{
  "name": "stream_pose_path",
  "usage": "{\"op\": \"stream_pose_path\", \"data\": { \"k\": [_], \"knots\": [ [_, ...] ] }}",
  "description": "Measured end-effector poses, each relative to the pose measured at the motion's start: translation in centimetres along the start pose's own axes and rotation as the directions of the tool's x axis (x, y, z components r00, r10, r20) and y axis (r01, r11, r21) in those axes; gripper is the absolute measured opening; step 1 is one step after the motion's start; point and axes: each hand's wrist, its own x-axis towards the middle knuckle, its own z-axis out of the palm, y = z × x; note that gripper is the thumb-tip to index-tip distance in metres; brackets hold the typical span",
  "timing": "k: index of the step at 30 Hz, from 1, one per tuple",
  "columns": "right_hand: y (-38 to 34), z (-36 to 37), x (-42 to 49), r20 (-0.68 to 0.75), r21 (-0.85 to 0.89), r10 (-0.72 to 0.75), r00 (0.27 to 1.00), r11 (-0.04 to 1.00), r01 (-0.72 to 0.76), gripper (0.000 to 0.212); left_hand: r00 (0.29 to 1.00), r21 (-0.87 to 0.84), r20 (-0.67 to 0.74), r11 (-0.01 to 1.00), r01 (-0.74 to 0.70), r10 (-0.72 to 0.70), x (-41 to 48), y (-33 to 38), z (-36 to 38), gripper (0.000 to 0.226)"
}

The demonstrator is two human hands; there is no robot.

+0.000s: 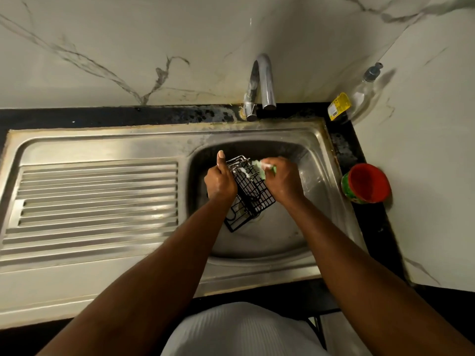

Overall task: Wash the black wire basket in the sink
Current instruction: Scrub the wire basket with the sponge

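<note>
A person in a white ribbed garment (239,330) is standing at the near edge of the desk (102,115), both bare forearms reaching out over the near rim of a stainless-steel sink (257,272). The black wire basket (253,194) is being held tilted inside the basin, at about its middle, with its lower end pointing toward the near side and its upper end toward the far wall of the basin. The left hand (219,179) is gripping the basket's left side, fingers curled round the wire and the thumb standing straight up along the far corner. The right hand (282,178) is clutching a green sponge (262,169), white with suds, and pressing it against the basket's upper far edge, where foam is clinging to the wires. The ribbed drainboard (97,199) is stretching away to the left of the basin. A cup (366,183), red inside and green outside, is sitting on the desk's right edge, just beside the sink. At the far edge a curved chrome tap (264,83) is arching over the basin, and a clear pump bottle (359,96) with a yellow label is occupying the far right corner, against the marble-patterned wall (128,47).
</note>
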Motion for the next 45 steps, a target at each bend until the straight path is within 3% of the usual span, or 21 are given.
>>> {"op": "stream_pose_path", "data": {
  "k": [3, 5, 7, 9, 16, 25, 28, 32, 38, 41, 45],
  "knots": [
    [0.3, 0.0, -1.7, 0.041, 0.014, 0.037, 0.998, 0.999, -0.037, 0.024, 0.999, -0.015, -0.035, 1.000, -0.025, 0.025, -0.1, -0.4, -0.4, 0.065],
    [-0.7, -0.1, -3.6, -0.007, 0.052, -0.086, 0.996, 0.995, 0.087, 0.028, 0.999, -0.005, -0.027, 0.999, -0.042, 0.042, 0.1, -0.5, -0.7, 0.064],
    [-1.6, -0.3, -5.4, 0.028, 0.096, -0.232, 0.972, 0.969, 0.229, 0.033, 0.998, 0.006, -0.025, 0.998, -0.057, 0.057, -0.2, -0.3, -0.9, 0.064],
    [-1.4, -0.2, -5.4, 0.053, 0.094, -0.290, 0.956, 0.954, 0.285, 0.035, 0.997, 0.013, -0.031, 0.997, -0.075, 0.075, -0.1, -0.2, -1.0, 0.064],
    [-0.2, 0.3, 0.4, 0.007, 0.044, 0.038, 0.999, 0.998, -0.039, 0.029, 1.000, 0.000, 0.000, 1.000, -0.029, 0.029, -0.7, -0.2, 0.7, 0.073],
    [1.0, 0.9, 0.0, -0.090, 0.097, 0.335, 0.938, 0.940, -0.327, 0.028, 0.998, -0.122, -0.057, 0.992, 0.025, -0.032, -1.2, 0.0, -0.1, 0.070],
    [1.7, 1.6, -2.0, -0.118, 0.141, 0.373, 0.920, 0.924, -0.357, 0.027, 1.000, -0.108, -0.001, 0.994, 0.030, -0.030, -2.2, 0.0, -0.4, 0.068],
    [1.6, 2.1, -2.6, -0.160, 0.194, 0.447, 0.880, 0.888, -0.416, 0.026, 0.987, -0.026, 0.132, 0.995, -0.091, 0.094, -6.1, -2.8, 0.8, 0.080],
    [1.0, 1.2, -3.0, -0.189, 0.230, 0.407, 0.894, 0.903, -0.362, 0.025, 0.986, 0.106, 0.095, 0.984, -0.144, 0.134, -8.4, -2.1, 1.2, 0.065],
    [1.8, 1.2, -3.5, -0.143, 0.253, 0.422, 0.895, 0.890, -0.379, 0.024, 0.995, 0.026, 0.089, 0.999, 0.043, -0.046, -6.3, -0.6, 1.7, 0.066],
    [3.2, 0.0, -3.0, 0.045, 0.299, 0.398, 0.916, 0.870, -0.393, 0.027, 0.926, -0.135, 0.267, 0.941, 0.310, -0.267, -3.7, 1.2, 1.7, 0.071]
  ]
}}
